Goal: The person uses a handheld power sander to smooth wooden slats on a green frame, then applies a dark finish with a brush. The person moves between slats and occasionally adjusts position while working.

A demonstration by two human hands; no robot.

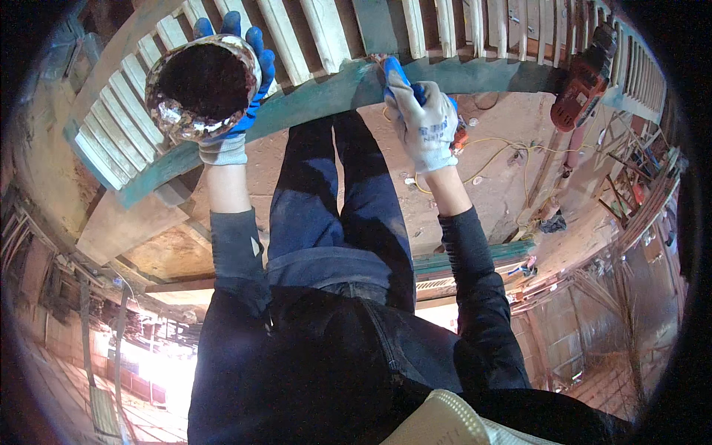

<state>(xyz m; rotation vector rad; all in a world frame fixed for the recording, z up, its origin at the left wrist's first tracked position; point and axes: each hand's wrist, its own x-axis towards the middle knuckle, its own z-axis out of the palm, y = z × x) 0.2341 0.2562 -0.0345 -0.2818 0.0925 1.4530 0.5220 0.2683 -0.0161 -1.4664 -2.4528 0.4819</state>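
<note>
Left grip: one, gloved blue and white. Fingers spread wide and curled around the far side of a round container; wrist just below it.

Container: one, in the left grip; rim crusted with white and brown residue, mouth turned to the view. Contents dark; kind not determinable.

Right grip: one, gloved likewise, well apart from the left grip. Fingers drawn together, tips at the inner edge of the rail; a small brownish piece shows at the tips. Whether a tool is held cannot be told.

Slatted panel: one, curved, pale slats; extends beyond both grips and to either side. This is the piece being worked.

Rail: one, green, bowed; runs from below the left grip, past the right grip's fingertips, and on to its right.

Crosspiece: one, broad, grey-green, among the slats, just beyond the right grip's fingertips.

Drill: one, orange and dark, lying across the panel, well to the right of the right grip.

Yellow cord: one, looped on the floor, right of and below the right grip.

Step in hand, as judged: close work on the joint of crosspiece and rail, perhaps applying the container's contents. The next move calls for a steady left hold on the container and light, exact fingertip pressure along that joint.
</note>
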